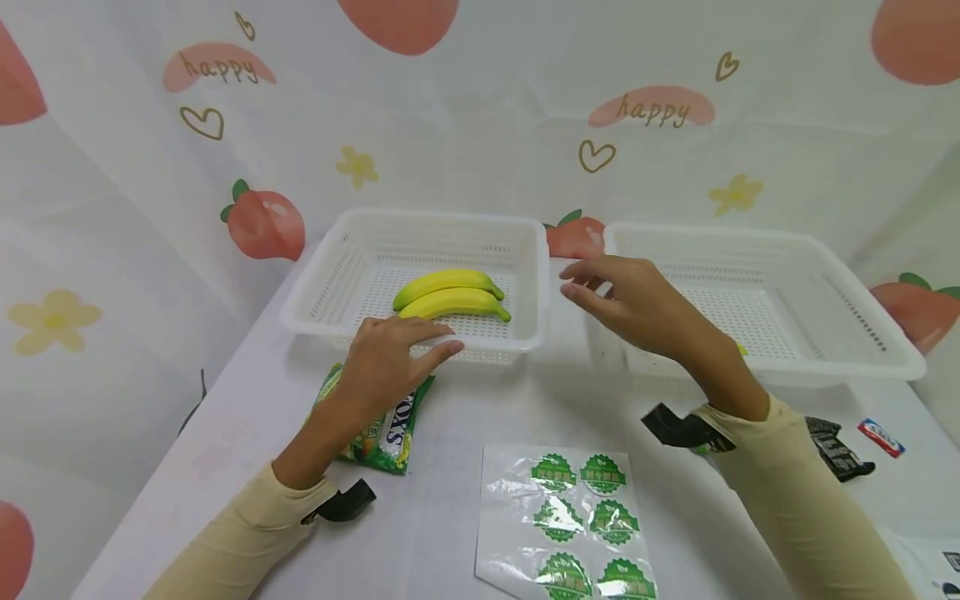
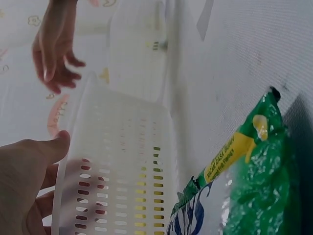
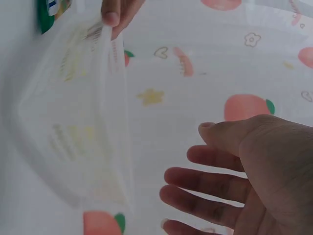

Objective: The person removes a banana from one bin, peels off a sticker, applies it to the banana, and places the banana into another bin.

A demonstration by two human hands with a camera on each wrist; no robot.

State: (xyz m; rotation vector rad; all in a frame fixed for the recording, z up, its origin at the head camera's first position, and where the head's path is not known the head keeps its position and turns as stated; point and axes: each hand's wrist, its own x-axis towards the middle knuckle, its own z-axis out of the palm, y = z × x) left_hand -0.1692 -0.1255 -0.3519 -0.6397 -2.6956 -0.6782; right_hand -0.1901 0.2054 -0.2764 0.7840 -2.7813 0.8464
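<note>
Two yellow bananas (image 1: 453,302) lie side by side in the left white plastic basket (image 1: 542,287). My left hand (image 1: 390,358) is over that basket's near rim, its thumb extended along the rim. Some of its fingers are behind the slotted wall in the left wrist view, so their tips are partly hidden. My right hand (image 1: 637,304) hovers in the air between the two baskets, fingers apart and loosely bent, holding nothing. Below my left hand lies a green FOX'S candy bag (image 1: 397,429), partly covered by the hand.
To the right stands a second white basket (image 1: 847,367) with a bit of something yellow-green near its front wall. A sheet of green round stickers (image 1: 558,521) lies in front. Black wrapper (image 1: 836,450) and a small red-and-blue packet (image 1: 881,437) lie at the right.
</note>
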